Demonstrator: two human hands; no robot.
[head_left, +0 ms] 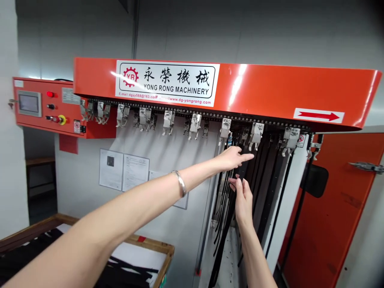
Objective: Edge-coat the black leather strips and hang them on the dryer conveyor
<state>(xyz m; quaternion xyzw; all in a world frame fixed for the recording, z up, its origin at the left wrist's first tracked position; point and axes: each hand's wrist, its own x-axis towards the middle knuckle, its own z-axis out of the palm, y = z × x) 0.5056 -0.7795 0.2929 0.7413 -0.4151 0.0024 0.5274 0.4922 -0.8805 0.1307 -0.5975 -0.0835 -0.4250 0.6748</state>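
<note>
In the head view, your left hand point(232, 158) extends from the lower left with a metal bangle point(180, 183) on its wrist. Its grip is open and holds nothing visible, with the index finger point(247, 157) stretched out to the right, just below a row of metal spring clips point(225, 128). Your right hand point(243, 202) rises from the bottom edge, directly beneath the left. Its fingers point(233, 183) are drawn into a narrow grip against black straps point(225, 216), but you cannot tell whether they are clamping a strap or only touching it. The straps hang in long vertical runs below the clips, behind both hands. The clips are mounted along a chain beneath an orange hood point(270, 86), which carries a YONG RONG MACHINERY nameplate point(166, 82) and a red arrow point(318, 116) pointing right. To the left of the hood is an orange control panel point(36, 104) with a touchscreen point(28, 103). Printed sheets point(111, 170) are fixed to the wall below it. At the lower left, more black straps point(126, 272) lie in a wooden tray point(150, 244), beneath your left forearm. An orange door point(330, 216) stands at the right.
</note>
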